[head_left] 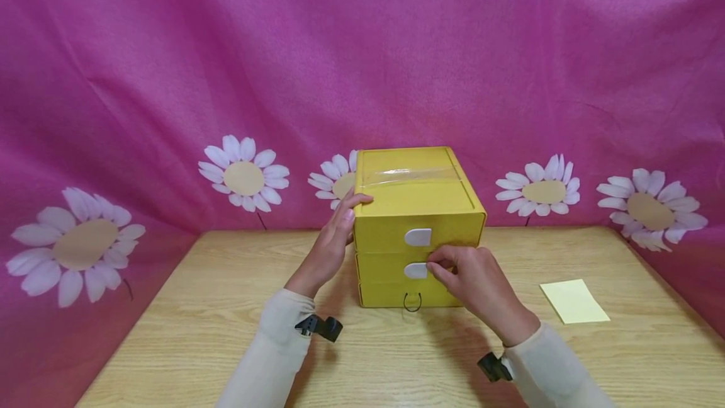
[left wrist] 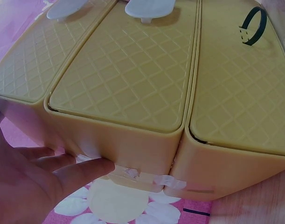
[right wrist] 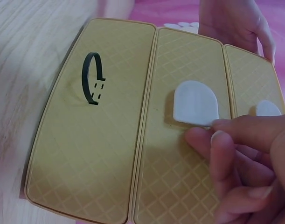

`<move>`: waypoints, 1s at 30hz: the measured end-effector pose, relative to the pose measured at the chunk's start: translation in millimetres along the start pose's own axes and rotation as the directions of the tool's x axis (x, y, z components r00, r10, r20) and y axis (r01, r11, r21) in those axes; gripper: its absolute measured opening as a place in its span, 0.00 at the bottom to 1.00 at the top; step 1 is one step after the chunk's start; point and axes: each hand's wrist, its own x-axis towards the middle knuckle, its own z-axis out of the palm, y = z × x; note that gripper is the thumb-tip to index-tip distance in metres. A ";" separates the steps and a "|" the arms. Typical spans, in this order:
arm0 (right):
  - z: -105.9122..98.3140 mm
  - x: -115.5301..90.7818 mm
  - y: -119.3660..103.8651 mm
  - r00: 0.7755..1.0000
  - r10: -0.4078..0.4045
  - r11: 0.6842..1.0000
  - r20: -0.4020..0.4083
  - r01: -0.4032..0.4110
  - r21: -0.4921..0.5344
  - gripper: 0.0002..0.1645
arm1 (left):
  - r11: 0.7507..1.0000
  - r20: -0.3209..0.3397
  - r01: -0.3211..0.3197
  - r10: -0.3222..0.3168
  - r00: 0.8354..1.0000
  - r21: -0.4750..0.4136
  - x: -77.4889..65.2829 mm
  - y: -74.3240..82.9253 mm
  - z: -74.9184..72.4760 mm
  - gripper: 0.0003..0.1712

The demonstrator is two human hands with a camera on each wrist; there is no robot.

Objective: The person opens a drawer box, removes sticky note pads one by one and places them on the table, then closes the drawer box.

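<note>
A yellow three-drawer box [head_left: 418, 232] stands on the table, its fronts facing me. White handles sit on the top and middle drawers; a thin black loop [head_left: 412, 302] is on the bottom one. My right hand [head_left: 481, 279] has its thumb and index fingertips at the edge of the middle drawer's white handle [right wrist: 196, 103], pinching it. The other right fingers curl in front of the drawer face. My left hand [head_left: 331, 241] rests against the box's left side, fingers extended, one fingertip over the top edge. In the left wrist view its fingers [left wrist: 86, 175] lie along the side wall.
A pale yellow sticky-note pad [head_left: 574, 301] lies right of the box on the wood-grain table [head_left: 198, 332]. Clear tape [head_left: 410, 175] crosses the box top. Behind hangs a pink cloth [head_left: 396, 49] with white daisies.
</note>
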 end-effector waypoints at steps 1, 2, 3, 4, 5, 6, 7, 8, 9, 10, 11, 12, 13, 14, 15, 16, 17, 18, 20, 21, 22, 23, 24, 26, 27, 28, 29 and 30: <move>-0.2 0.0 0.0 1.000 0.003 1.000 0.002 -0.003 0.004 0.02 | 1.000 -0.001 -0.002 0.002 1.000 -0.002 -0.2 0.6 0.2 0.24; -0.4 -0.1 0.0 1.000 0.007 1.000 0.004 -0.007 0.010 0.02 | 1.000 -0.002 -0.004 0.004 1.000 -0.002 -0.3 0.8 0.4 0.24; -0.5 -0.3 0.1 1.000 0.011 1.000 0.006 -0.011 0.018 0.02 | 1.000 -0.002 -0.003 0.003 1.000 -0.002 -0.2 0.6 0.5 0.24; -0.5 -0.3 0.1 1.000 0.015 1.000 0.008 -0.015 0.024 0.02 | 1.000 -0.002 -0.002 0.002 1.000 -0.002 0.0 0.5 0.6 0.24; -0.4 -0.5 0.2 1.000 0.019 0.999 0.010 -0.019 0.031 0.02 | 1.000 -0.001 0.000 0.000 1.000 -0.001 0.1 0.2 0.6 0.24; -0.2 -0.6 0.3 1.000 0.023 0.999 0.012 -0.023 0.038 0.03 | 1.000 -0.001 0.001 -0.001 1.000 -0.001 0.2 0.2 0.6 0.24; 0.2 -0.7 0.5 0.999 0.030 0.998 0.017 -0.030 0.049 0.03 | 1.000 0.000 0.001 -0.001 1.000 -0.003 0.5 0.0 0.7 0.24; 0.5 -0.9 0.5 0.999 0.035 0.998 0.023 -0.037 0.060 0.03 | 1.000 0.001 0.002 -0.002 1.000 -0.002 0.6 -0.1 0.6 0.24; 0.8 -1.0 0.6 0.999 0.041 0.997 0.028 -0.043 0.069 0.04 | 1.000 0.001 0.004 -0.004 1.000 -0.002 0.8 -0.1 0.6 0.24; 1.1 -1.0 0.7 0.998 0.047 0.996 0.034 -0.050 0.078 0.04 | 1.000 0.002 0.006 -0.006 1.000 -0.001 0.8 0.2 0.5 0.24; 1.5 -1.1 0.7 0.998 0.055 0.994 0.042 -0.058 0.089 0.04 | 1.000 0.003 0.008 -0.008 1.000 -0.001 0.8 0.6 0.3 0.24; 1.9 -1.2 0.6 0.997 0.063 0.993 0.049 -0.067 0.100 0.04 | 1.000 0.003 0.009 -0.009 1.000 0.000 0.6 1.0 0.1 0.24; 2.4 -1.2 0.6 0.996 0.070 0.991 0.055 -0.075 0.110 0.03 | 1.000 0.004 0.011 -0.011 1.000 0.000 0.5 1.3 -0.1 0.24; 2.8 -1.2 0.6 0.996 0.072 0.990 0.056 -0.078 0.116 0.04 | 1.000 0.004 0.014 -0.014 1.000 0.002 0.3 1.8 -0.3 0.24; 3.6 -1.1 0.7 0.995 0.077 0.989 0.058 -0.084 0.122 0.04 | 1.000 0.004 0.016 -0.016 1.000 0.004 0.0 2.2 -0.5 0.24; 4.2 -1.0 0.7 0.995 0.081 0.988 0.058 -0.088 0.128 0.03 | 1.000 0.000 0.011 -0.011 1.000 0.004 1.2 -3.2 -0.6 0.24; 4.8 -0.9 0.8 0.995 0.083 0.987 0.058 -0.090 0.133 0.04 | 1.000 -0.005 0.006 -0.006 1.000 0.006 2.4 -8.2 -0.7 0.24; 5.3 -0.9 0.9 0.995 0.084 0.986 0.056 -0.091 0.137 0.04 | 1.000 -0.010 0.001 -0.001 1.000 0.007 3.6 -13.5 -0.8 0.24; 6.1 -0.8 1.1 0.995 0.084 0.985 0.053 -0.091 0.144 0.05 | 1.000 -0.020 -0.010 0.010 1.000 0.009 6.4 -24.1 -0.8 0.24; 6.4 -0.8 1.1 0.995 0.085 0.985 0.052 -0.092 0.147 0.05 | 1.000 -0.026 -0.016 0.016 1.000 0.010 7.9 -29.7 -0.8 0.23; 6.5 -0.9 1.2 0.995 0.084 0.985 0.052 -0.091 0.150 0.05 | 1.000 -0.030 -0.022 0.022 0.999 0.010 9.4 -35.1 -0.8 0.23; 6.6 -0.9 1.3 0.995 0.084 0.984 0.052 -0.091 0.151 0.06 | 1.000 -0.030 -0.022 0.022 0.999 0.010 9.5 -34.9 -0.8 0.23; 6.7 -1.0 1.3 0.995 0.083 0.984 0.053 -0.090 0.152 0.06 | 1.000 -0.030 -0.023 0.023 0.999 0.010 9.6 -35.2 -0.7 0.23; 6.7 -1.0 1.4 0.995 0.082 0.985 0.055 -0.090 0.150 0.06 | 1.000 -0.032 -0.024 0.025 0.999 0.010 9.9 -35.6 -0.6 0.23; 6.4 -1.1 1.4 0.995 0.081 0.985 0.056 -0.089 0.149 0.05 | 1.000 -0.032 -0.024 0.025 0.999 0.010 10.0 -35.8 -0.5 0.23; 6.2 -1.0 1.4 0.995 0.081 0.985 0.057 -0.088 0.146 0.05 | 1.000 -0.032 -0.025 0.025 0.999 0.010 9.9 -35.8 -0.4 0.23; 5.9 -1.0 1.4 0.995 0.080 0.986 0.058 -0.088 0.144 0.05 | 1.000 -0.033 -0.026 0.026 0.999 0.010 9.9 -35.8 -0.2 0.24; 5.5 -1.0 1.4 0.995 0.080 0.986 0.060 -0.088 0.140 0.04 | 1.000 -0.033 -0.025 0.025 0.999 0.010 9.8 -35.8 -0.1 0.24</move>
